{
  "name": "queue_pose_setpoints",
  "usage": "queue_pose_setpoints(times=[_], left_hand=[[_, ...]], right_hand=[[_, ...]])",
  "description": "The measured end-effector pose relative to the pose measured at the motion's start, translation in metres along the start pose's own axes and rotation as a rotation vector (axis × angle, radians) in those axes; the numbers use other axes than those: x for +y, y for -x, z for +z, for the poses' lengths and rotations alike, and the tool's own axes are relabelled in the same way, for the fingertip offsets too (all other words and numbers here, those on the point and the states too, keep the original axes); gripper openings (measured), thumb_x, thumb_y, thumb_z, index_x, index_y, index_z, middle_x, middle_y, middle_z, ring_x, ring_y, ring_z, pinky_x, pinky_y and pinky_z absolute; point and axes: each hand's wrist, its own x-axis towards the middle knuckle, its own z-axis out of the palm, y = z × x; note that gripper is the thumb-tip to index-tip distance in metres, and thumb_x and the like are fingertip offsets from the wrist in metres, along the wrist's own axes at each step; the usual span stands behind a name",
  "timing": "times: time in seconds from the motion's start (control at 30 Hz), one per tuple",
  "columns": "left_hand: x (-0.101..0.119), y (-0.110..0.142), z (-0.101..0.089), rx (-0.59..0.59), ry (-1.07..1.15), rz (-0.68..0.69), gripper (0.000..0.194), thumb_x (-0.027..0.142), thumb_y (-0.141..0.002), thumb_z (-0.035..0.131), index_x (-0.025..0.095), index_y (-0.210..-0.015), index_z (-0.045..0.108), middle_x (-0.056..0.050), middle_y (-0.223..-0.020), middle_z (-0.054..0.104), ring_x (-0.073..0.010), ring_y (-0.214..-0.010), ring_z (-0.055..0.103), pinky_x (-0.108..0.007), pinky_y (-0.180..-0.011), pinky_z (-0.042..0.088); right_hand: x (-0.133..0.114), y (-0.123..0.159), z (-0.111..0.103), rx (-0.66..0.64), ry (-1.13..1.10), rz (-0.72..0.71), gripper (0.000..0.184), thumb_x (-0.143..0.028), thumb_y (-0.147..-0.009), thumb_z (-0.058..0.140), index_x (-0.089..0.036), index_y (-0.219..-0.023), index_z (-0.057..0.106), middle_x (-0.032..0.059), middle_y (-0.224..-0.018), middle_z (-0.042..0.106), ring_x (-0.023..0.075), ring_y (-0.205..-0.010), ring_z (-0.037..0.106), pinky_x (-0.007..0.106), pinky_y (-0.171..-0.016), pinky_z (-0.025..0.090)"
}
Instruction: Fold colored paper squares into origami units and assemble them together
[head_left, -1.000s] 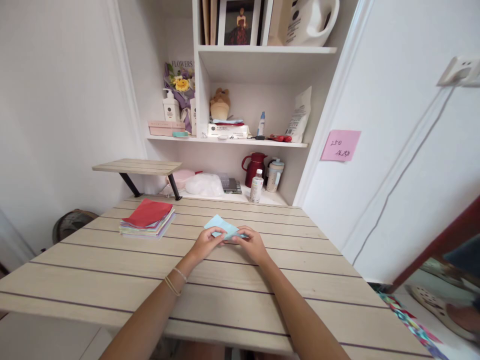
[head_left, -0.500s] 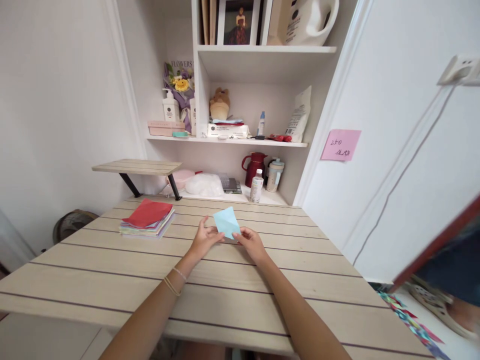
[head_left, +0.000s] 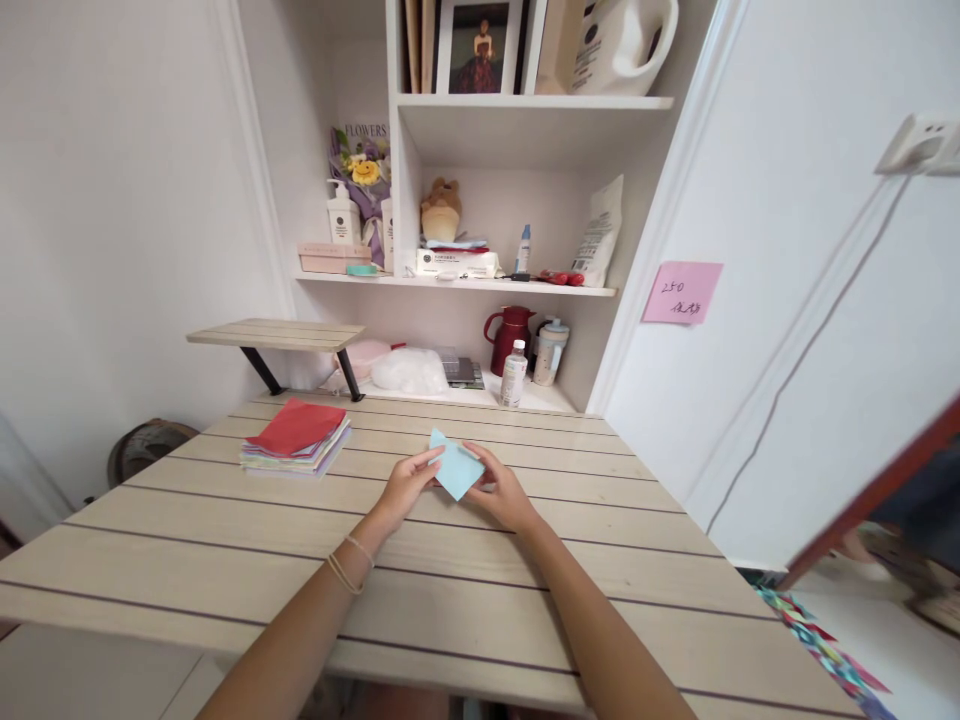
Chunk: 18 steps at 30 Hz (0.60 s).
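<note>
A small light blue square of folded paper is held up just above the table, one corner pointing toward me. My left hand pinches its left edge between thumb and fingers, with bands around the wrist. On the opposite side, my right hand grips the right edge, its index finger along the upper side and the thumb lower down. The fingertips behind the paper are hidden.
A stack of coloured paper, red sheet on top, lies at the table's left. Behind it stands a small raised shelf on black legs. A clear bottle and a red jug stand at the back. A pink note hangs on the right wall.
The blue paper has tilted and turned, coming slightly nearer to me. My fingers have shifted from its lower edge up to its sides. At far right, a person's foot has moved.
</note>
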Motion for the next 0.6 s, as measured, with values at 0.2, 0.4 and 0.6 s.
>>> queue_pose_setpoints(times=[0.2, 0.4, 0.6], left_hand=[[0.0018, 0.0036, 0.0020, -0.079, 0.004, 0.030, 0.053, 0.024, -0.060, 0.071, 0.014, -0.111, 0.057, -0.010, -0.103, 0.064, -0.0201, -0.090, 0.060, -0.032, -0.082, 0.046], [-0.0004, 0.0049, 0.0050, -0.044, -0.199, 0.113, 0.037, 0.027, -0.057, 0.072, 0.012, -0.090, 0.065, -0.009, -0.083, 0.069, -0.0207, -0.080, 0.063, -0.032, -0.076, 0.047], [-0.0005, 0.0036, 0.0066, -0.021, -0.104, 0.143, 0.060, 0.024, -0.060, 0.070, 0.018, -0.113, 0.042, -0.008, -0.086, 0.068, -0.0172, -0.075, 0.064, -0.031, -0.073, 0.048]], right_hand=[[-0.0006, -0.0017, 0.0017, 0.119, -0.104, 0.063, 0.020, -0.036, -0.064, 0.065, -0.021, -0.078, 0.069, 0.0050, -0.086, 0.063, 0.0191, -0.080, 0.057, 0.030, -0.068, 0.047], [0.0013, -0.0038, 0.0032, 0.307, -0.255, 0.225, 0.033, -0.043, -0.061, 0.067, -0.017, -0.079, 0.063, 0.0007, -0.058, 0.059, 0.0145, -0.054, 0.055, 0.027, -0.055, 0.045], [0.0012, -0.0033, 0.0075, 0.209, -0.253, 0.286, 0.036, -0.047, -0.060, 0.066, -0.015, -0.078, 0.064, -0.0004, -0.052, 0.057, 0.0127, -0.048, 0.051, 0.025, -0.049, 0.042]])
